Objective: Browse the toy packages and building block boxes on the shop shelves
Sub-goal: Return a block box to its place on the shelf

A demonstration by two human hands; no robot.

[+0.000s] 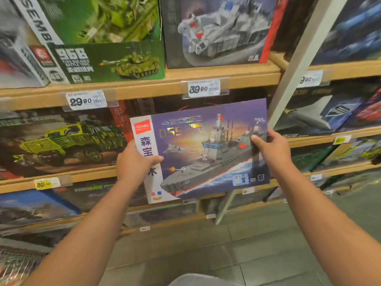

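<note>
1. Wooden shelves (pixel 144 89) run across in front of me, packed with building block boxes, and grey floor tiles (pixel 226 244) lie below.
2. I hold a purple warship box (pixel 206 147) up in front of the second shelf, tilted slightly, its face towards me.
3. My left hand (pixel 134 162) grips its white left edge, thumb curled over the front across the printed characters.
4. My right hand (pixel 270 149) grips the right edge, thumb pressed on the picture of the grey ship.
5. Above, a green tank box (pixel 107 60) stands on the top shelf beside a grey vessel box (pixel 216 32).
6. Price tags (pixel 86 101) reading 29.90 and 39.90 hang on the shelf lip under them.
7. To my left, a green truck box (pixel 61 141) sits on the second shelf, behind my left hand.
8. A white upright post (pixel 299 58) slants up just right of the warship box.
</note>
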